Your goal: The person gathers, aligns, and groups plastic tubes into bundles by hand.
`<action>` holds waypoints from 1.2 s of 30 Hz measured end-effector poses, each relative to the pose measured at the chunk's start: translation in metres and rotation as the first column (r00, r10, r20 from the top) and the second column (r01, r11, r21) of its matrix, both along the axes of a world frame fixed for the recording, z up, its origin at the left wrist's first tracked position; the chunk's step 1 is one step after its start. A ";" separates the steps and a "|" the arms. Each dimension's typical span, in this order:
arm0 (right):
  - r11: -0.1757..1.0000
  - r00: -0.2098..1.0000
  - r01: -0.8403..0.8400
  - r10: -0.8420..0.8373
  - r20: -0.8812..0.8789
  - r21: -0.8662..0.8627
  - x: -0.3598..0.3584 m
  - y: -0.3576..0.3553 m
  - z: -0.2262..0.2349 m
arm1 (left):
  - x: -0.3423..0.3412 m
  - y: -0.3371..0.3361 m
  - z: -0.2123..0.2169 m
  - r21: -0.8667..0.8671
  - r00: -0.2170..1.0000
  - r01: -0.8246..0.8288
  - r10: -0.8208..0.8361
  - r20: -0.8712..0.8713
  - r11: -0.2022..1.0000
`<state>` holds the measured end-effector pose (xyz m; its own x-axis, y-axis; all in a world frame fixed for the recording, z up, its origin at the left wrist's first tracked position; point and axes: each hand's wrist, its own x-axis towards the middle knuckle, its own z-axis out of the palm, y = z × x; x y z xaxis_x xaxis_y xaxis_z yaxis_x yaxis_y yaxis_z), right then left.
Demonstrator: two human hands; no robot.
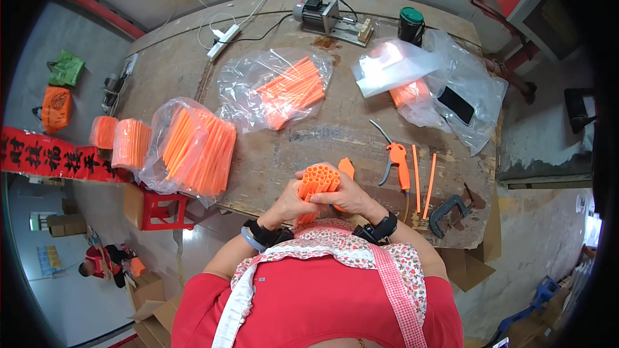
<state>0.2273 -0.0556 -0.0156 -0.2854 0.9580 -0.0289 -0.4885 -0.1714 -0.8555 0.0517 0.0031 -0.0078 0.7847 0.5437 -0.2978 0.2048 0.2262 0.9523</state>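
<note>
Both hands close around a bundle of orange plastic tubes [319, 179] at the near table edge, the open tube ends facing up. My left hand [287, 203] wraps its left side, and my right hand [354, 195] grips the right side, with the thumbs near each other at the front. Just beyond my right hand lies an orange object [346, 167], partly hidden by that hand. To the right are an orange air blow gun [398, 162] with a bent metal nozzle and two loose orange tubes [416, 178], lying side by side.
Clear bags of orange tubes [200, 148] [293, 90] lie left and centre. A phone [456, 104] rests on plastic bags at right. At the back stand a motor [316, 14], a power strip [223, 41] and a green-lidded container [411, 24]. A C-clamp [447, 214] sits near right.
</note>
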 end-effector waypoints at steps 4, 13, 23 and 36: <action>0.957 0.947 0.238 -0.267 0.181 0.164 -0.006 0.000 0.006 | 0.003 0.007 0.004 -0.009 0.998 -0.055 0.056 0.032 0.998; 0.433 -0.028 -0.707 -0.808 0.589 0.560 0.005 0.009 0.034 | -0.003 0.015 0.003 -0.386 0.954 0.218 -0.279 -0.109 0.897; 0.753 0.230 -0.436 -0.436 0.870 0.493 0.023 -0.004 0.002 | -0.029 0.057 0.049 -0.697 0.909 0.257 -0.412 -0.061 0.670; 0.979 0.981 -0.092 0.121 0.152 -0.183 -0.026 -0.022 -0.007 | 0.024 0.019 0.059 -0.412 0.928 -0.131 0.257 0.268 0.902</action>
<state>0.2016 -0.0773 -0.0228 -0.3634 0.8985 -0.2464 -0.3169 -0.3680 -0.8742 0.0755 0.0221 0.0514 0.7610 0.5886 -0.2728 -0.1709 0.5876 0.7909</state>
